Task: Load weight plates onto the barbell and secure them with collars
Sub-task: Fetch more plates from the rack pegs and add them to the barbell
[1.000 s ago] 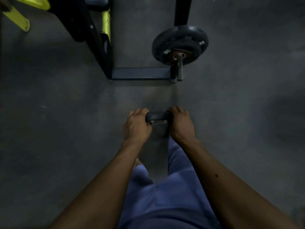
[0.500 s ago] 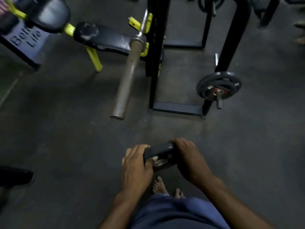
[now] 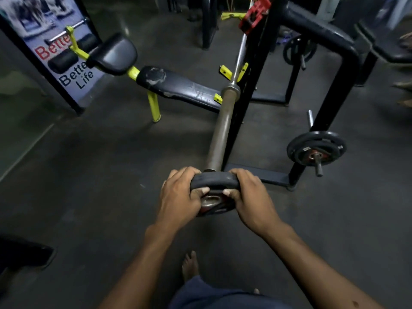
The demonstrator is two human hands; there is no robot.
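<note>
A small black weight plate (image 3: 215, 182) with a metal-ringed centre hole is gripped on both sides: my left hand (image 3: 180, 196) on its left edge, my right hand (image 3: 250, 196) on its right edge. The plate sits right at the near end of the barbell sleeve (image 3: 220, 130), which runs away from me up to the rack. The sleeve's tip is hidden behind the plate's rim. A red collar (image 3: 254, 15) hangs on the rack upright near the top.
The black rack frame (image 3: 321, 112) stands to the right, with stored plates (image 3: 316, 148) on a low peg. A black bench with yellow legs (image 3: 176, 85) lies left of the bar. A poster stand (image 3: 55, 52) is at far left. My bare foot (image 3: 189, 264) is below.
The view has lifted from the floor to the bench and bar. Both hands have carried the plate up and forward, from near the floor to the end of the barbell sleeve.
</note>
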